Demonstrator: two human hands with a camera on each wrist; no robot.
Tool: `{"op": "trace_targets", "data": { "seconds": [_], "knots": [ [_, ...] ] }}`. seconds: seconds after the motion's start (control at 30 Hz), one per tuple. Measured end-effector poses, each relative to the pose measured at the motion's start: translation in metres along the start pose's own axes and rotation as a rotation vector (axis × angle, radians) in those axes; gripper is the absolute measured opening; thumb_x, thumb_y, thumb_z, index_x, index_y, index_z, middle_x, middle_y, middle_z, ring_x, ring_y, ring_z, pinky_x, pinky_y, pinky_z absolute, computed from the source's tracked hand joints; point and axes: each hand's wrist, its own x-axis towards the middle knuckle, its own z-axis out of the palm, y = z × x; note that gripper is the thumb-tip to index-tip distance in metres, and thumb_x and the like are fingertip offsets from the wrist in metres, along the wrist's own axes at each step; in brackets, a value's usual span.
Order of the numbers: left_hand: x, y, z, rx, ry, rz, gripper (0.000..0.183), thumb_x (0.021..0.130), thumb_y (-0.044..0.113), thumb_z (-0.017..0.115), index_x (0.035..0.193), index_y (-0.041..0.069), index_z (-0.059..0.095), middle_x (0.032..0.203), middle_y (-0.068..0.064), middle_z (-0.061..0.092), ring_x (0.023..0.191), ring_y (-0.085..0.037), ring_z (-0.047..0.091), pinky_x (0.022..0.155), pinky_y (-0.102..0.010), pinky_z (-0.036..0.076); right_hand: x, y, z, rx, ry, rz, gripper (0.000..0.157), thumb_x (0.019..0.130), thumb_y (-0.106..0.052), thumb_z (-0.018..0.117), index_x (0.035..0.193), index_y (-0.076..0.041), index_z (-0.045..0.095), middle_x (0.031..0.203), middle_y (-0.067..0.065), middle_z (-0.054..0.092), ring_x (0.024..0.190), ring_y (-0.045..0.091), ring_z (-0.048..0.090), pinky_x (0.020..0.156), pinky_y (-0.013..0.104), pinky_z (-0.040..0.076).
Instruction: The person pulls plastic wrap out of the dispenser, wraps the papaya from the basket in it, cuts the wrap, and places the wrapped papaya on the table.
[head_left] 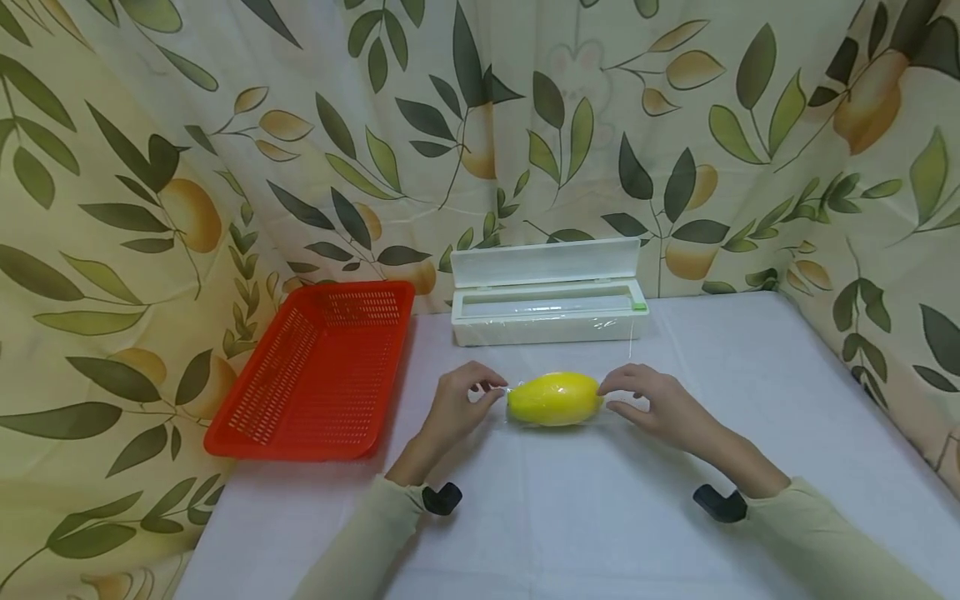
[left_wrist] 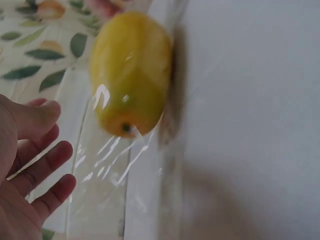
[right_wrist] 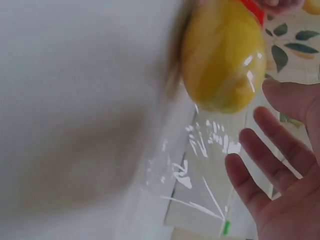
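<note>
A yellow papaya [head_left: 555, 399], greenish toward one end, lies sideways on the white cloth, wrapped in clear plastic film. Loose film [left_wrist: 112, 165] spreads out past its stem end in the left wrist view, and more wrinkled film [right_wrist: 200, 155] trails from the other end in the right wrist view. At the papaya's left tip is my left hand [head_left: 462, 403], thumb and fingertips close to each other, fingers loosely bent. My right hand [head_left: 660, 404] is at the right tip, its thumb apart from the fingers. Neither hand is curled round the fruit.
Behind the papaya stands a white film dispenser box [head_left: 551, 330] with its lid [head_left: 545, 263] raised and a green slider [head_left: 639, 307] at the right. A red perforated basket [head_left: 300, 454] sits to the left. Leaf-patterned curtains [head_left: 540, 200] enclose the back and sides.
</note>
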Motion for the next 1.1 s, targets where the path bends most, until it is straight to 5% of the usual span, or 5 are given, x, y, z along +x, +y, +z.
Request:
{"op": "trace_targets", "data": {
  "seconds": [0.1, 0.27, 0.5, 0.87, 1.1],
  "knots": [
    [-0.001, 0.005, 0.011, 0.017, -0.058, 0.093, 0.013, 0.087, 0.002, 0.081, 0.099, 0.007, 0.079, 0.103, -0.003, 0.071, 0.098, -0.018, 0.066, 0.09, -0.035, 0.057, 0.0, 0.0, 0.009, -0.007, 0.037, -0.046, 0.033, 0.083, 0.0, 0.083, 0.112, -0.014, 0.076, 0.122, 0.007, 0.069, 0.116, 0.032, 0.063, 0.094, 0.054, 0.054],
    [-0.003, 0.009, 0.021, 0.098, -0.138, 0.088, 0.022, 0.086, 0.011, 0.085, 0.107, 0.012, 0.079, 0.12, -0.003, 0.066, 0.115, -0.019, 0.059, 0.102, -0.038, 0.049, 0.0, 0.005, 0.017, 0.004, 0.046, -0.067, 0.046, 0.079, -0.005, 0.087, 0.122, -0.013, 0.072, 0.137, 0.013, 0.062, 0.126, 0.036, 0.058, 0.099, 0.056, 0.051],
    [0.0, 0.006, 0.027, 0.159, -0.187, 0.107, 0.037, 0.084, 0.017, 0.087, 0.118, 0.016, 0.075, 0.123, -0.001, 0.064, 0.116, -0.018, 0.058, 0.102, -0.035, 0.048, 0.001, 0.009, 0.024, 0.053, -0.002, -0.077, 0.058, 0.08, -0.008, 0.088, 0.134, -0.013, 0.065, 0.144, 0.015, 0.058, 0.129, 0.037, 0.057, 0.1, 0.055, 0.05],
    [0.009, 0.005, 0.028, 0.217, -0.215, 0.075, 0.055, 0.081, 0.018, 0.089, 0.13, 0.012, 0.066, 0.129, -0.002, 0.063, 0.12, -0.017, 0.057, 0.107, -0.029, 0.046, 0.013, 0.016, 0.033, 0.042, 0.029, -0.059, 0.066, 0.076, -0.004, 0.09, 0.136, -0.01, 0.063, 0.137, 0.009, 0.063, 0.124, 0.031, 0.06, 0.1, 0.051, 0.051],
    [0.024, -0.004, 0.03, 0.228, -0.266, 0.005, 0.057, 0.084, 0.022, 0.087, 0.135, 0.012, 0.064, 0.131, -0.001, 0.063, 0.122, -0.016, 0.057, 0.108, -0.029, 0.045, 0.027, 0.021, 0.028, 0.088, -0.047, 0.017, 0.063, 0.082, -0.009, 0.087, 0.139, -0.009, 0.061, 0.136, 0.012, 0.064, 0.109, 0.03, 0.066, 0.087, 0.049, 0.058]
  ]
}}
